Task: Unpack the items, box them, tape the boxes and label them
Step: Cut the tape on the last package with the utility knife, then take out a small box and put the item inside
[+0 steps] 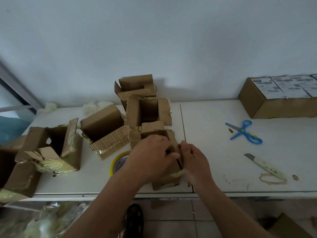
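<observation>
1. head view: small open cardboard box (169, 140) at the near edge of the white table (214, 117), flaps up, yellowed tape hanging at its near right corner.
2. left hand (151, 155) over the small box's top, fingers curled round its near wall, thumb against a dark thin thing at the rim, too blurred to name.
3. right hand (192, 158) just right of the small box, fingers bent and pinching the box's right flap edge.
4. yellow tape roll (118, 162) flat on the table just left of the small box, partly hidden by the left wrist.
5. upright open box (148, 111) touching the small box from behind; taller open box (135, 86) behind that, against the wall (154, 40).
6. corrugated box lying on its side (104, 129) left of the small box, opening up and toward the camera.
7. torn box with a hole in its flap (54, 148) farther left, yellowed tape on its front; another box (15, 176) at the left table end, partly off frame.
8. blue scissors (243, 132) right of the small box, well apart; white box cutter (264, 166) nearer the front edge, beside a loop of peeled tape (272, 180).
9. closed box with printed labels on top (281, 100) at the far right, by the wall.
10. crumpled plastic wrap (51, 219) below the table, left of the small box.
</observation>
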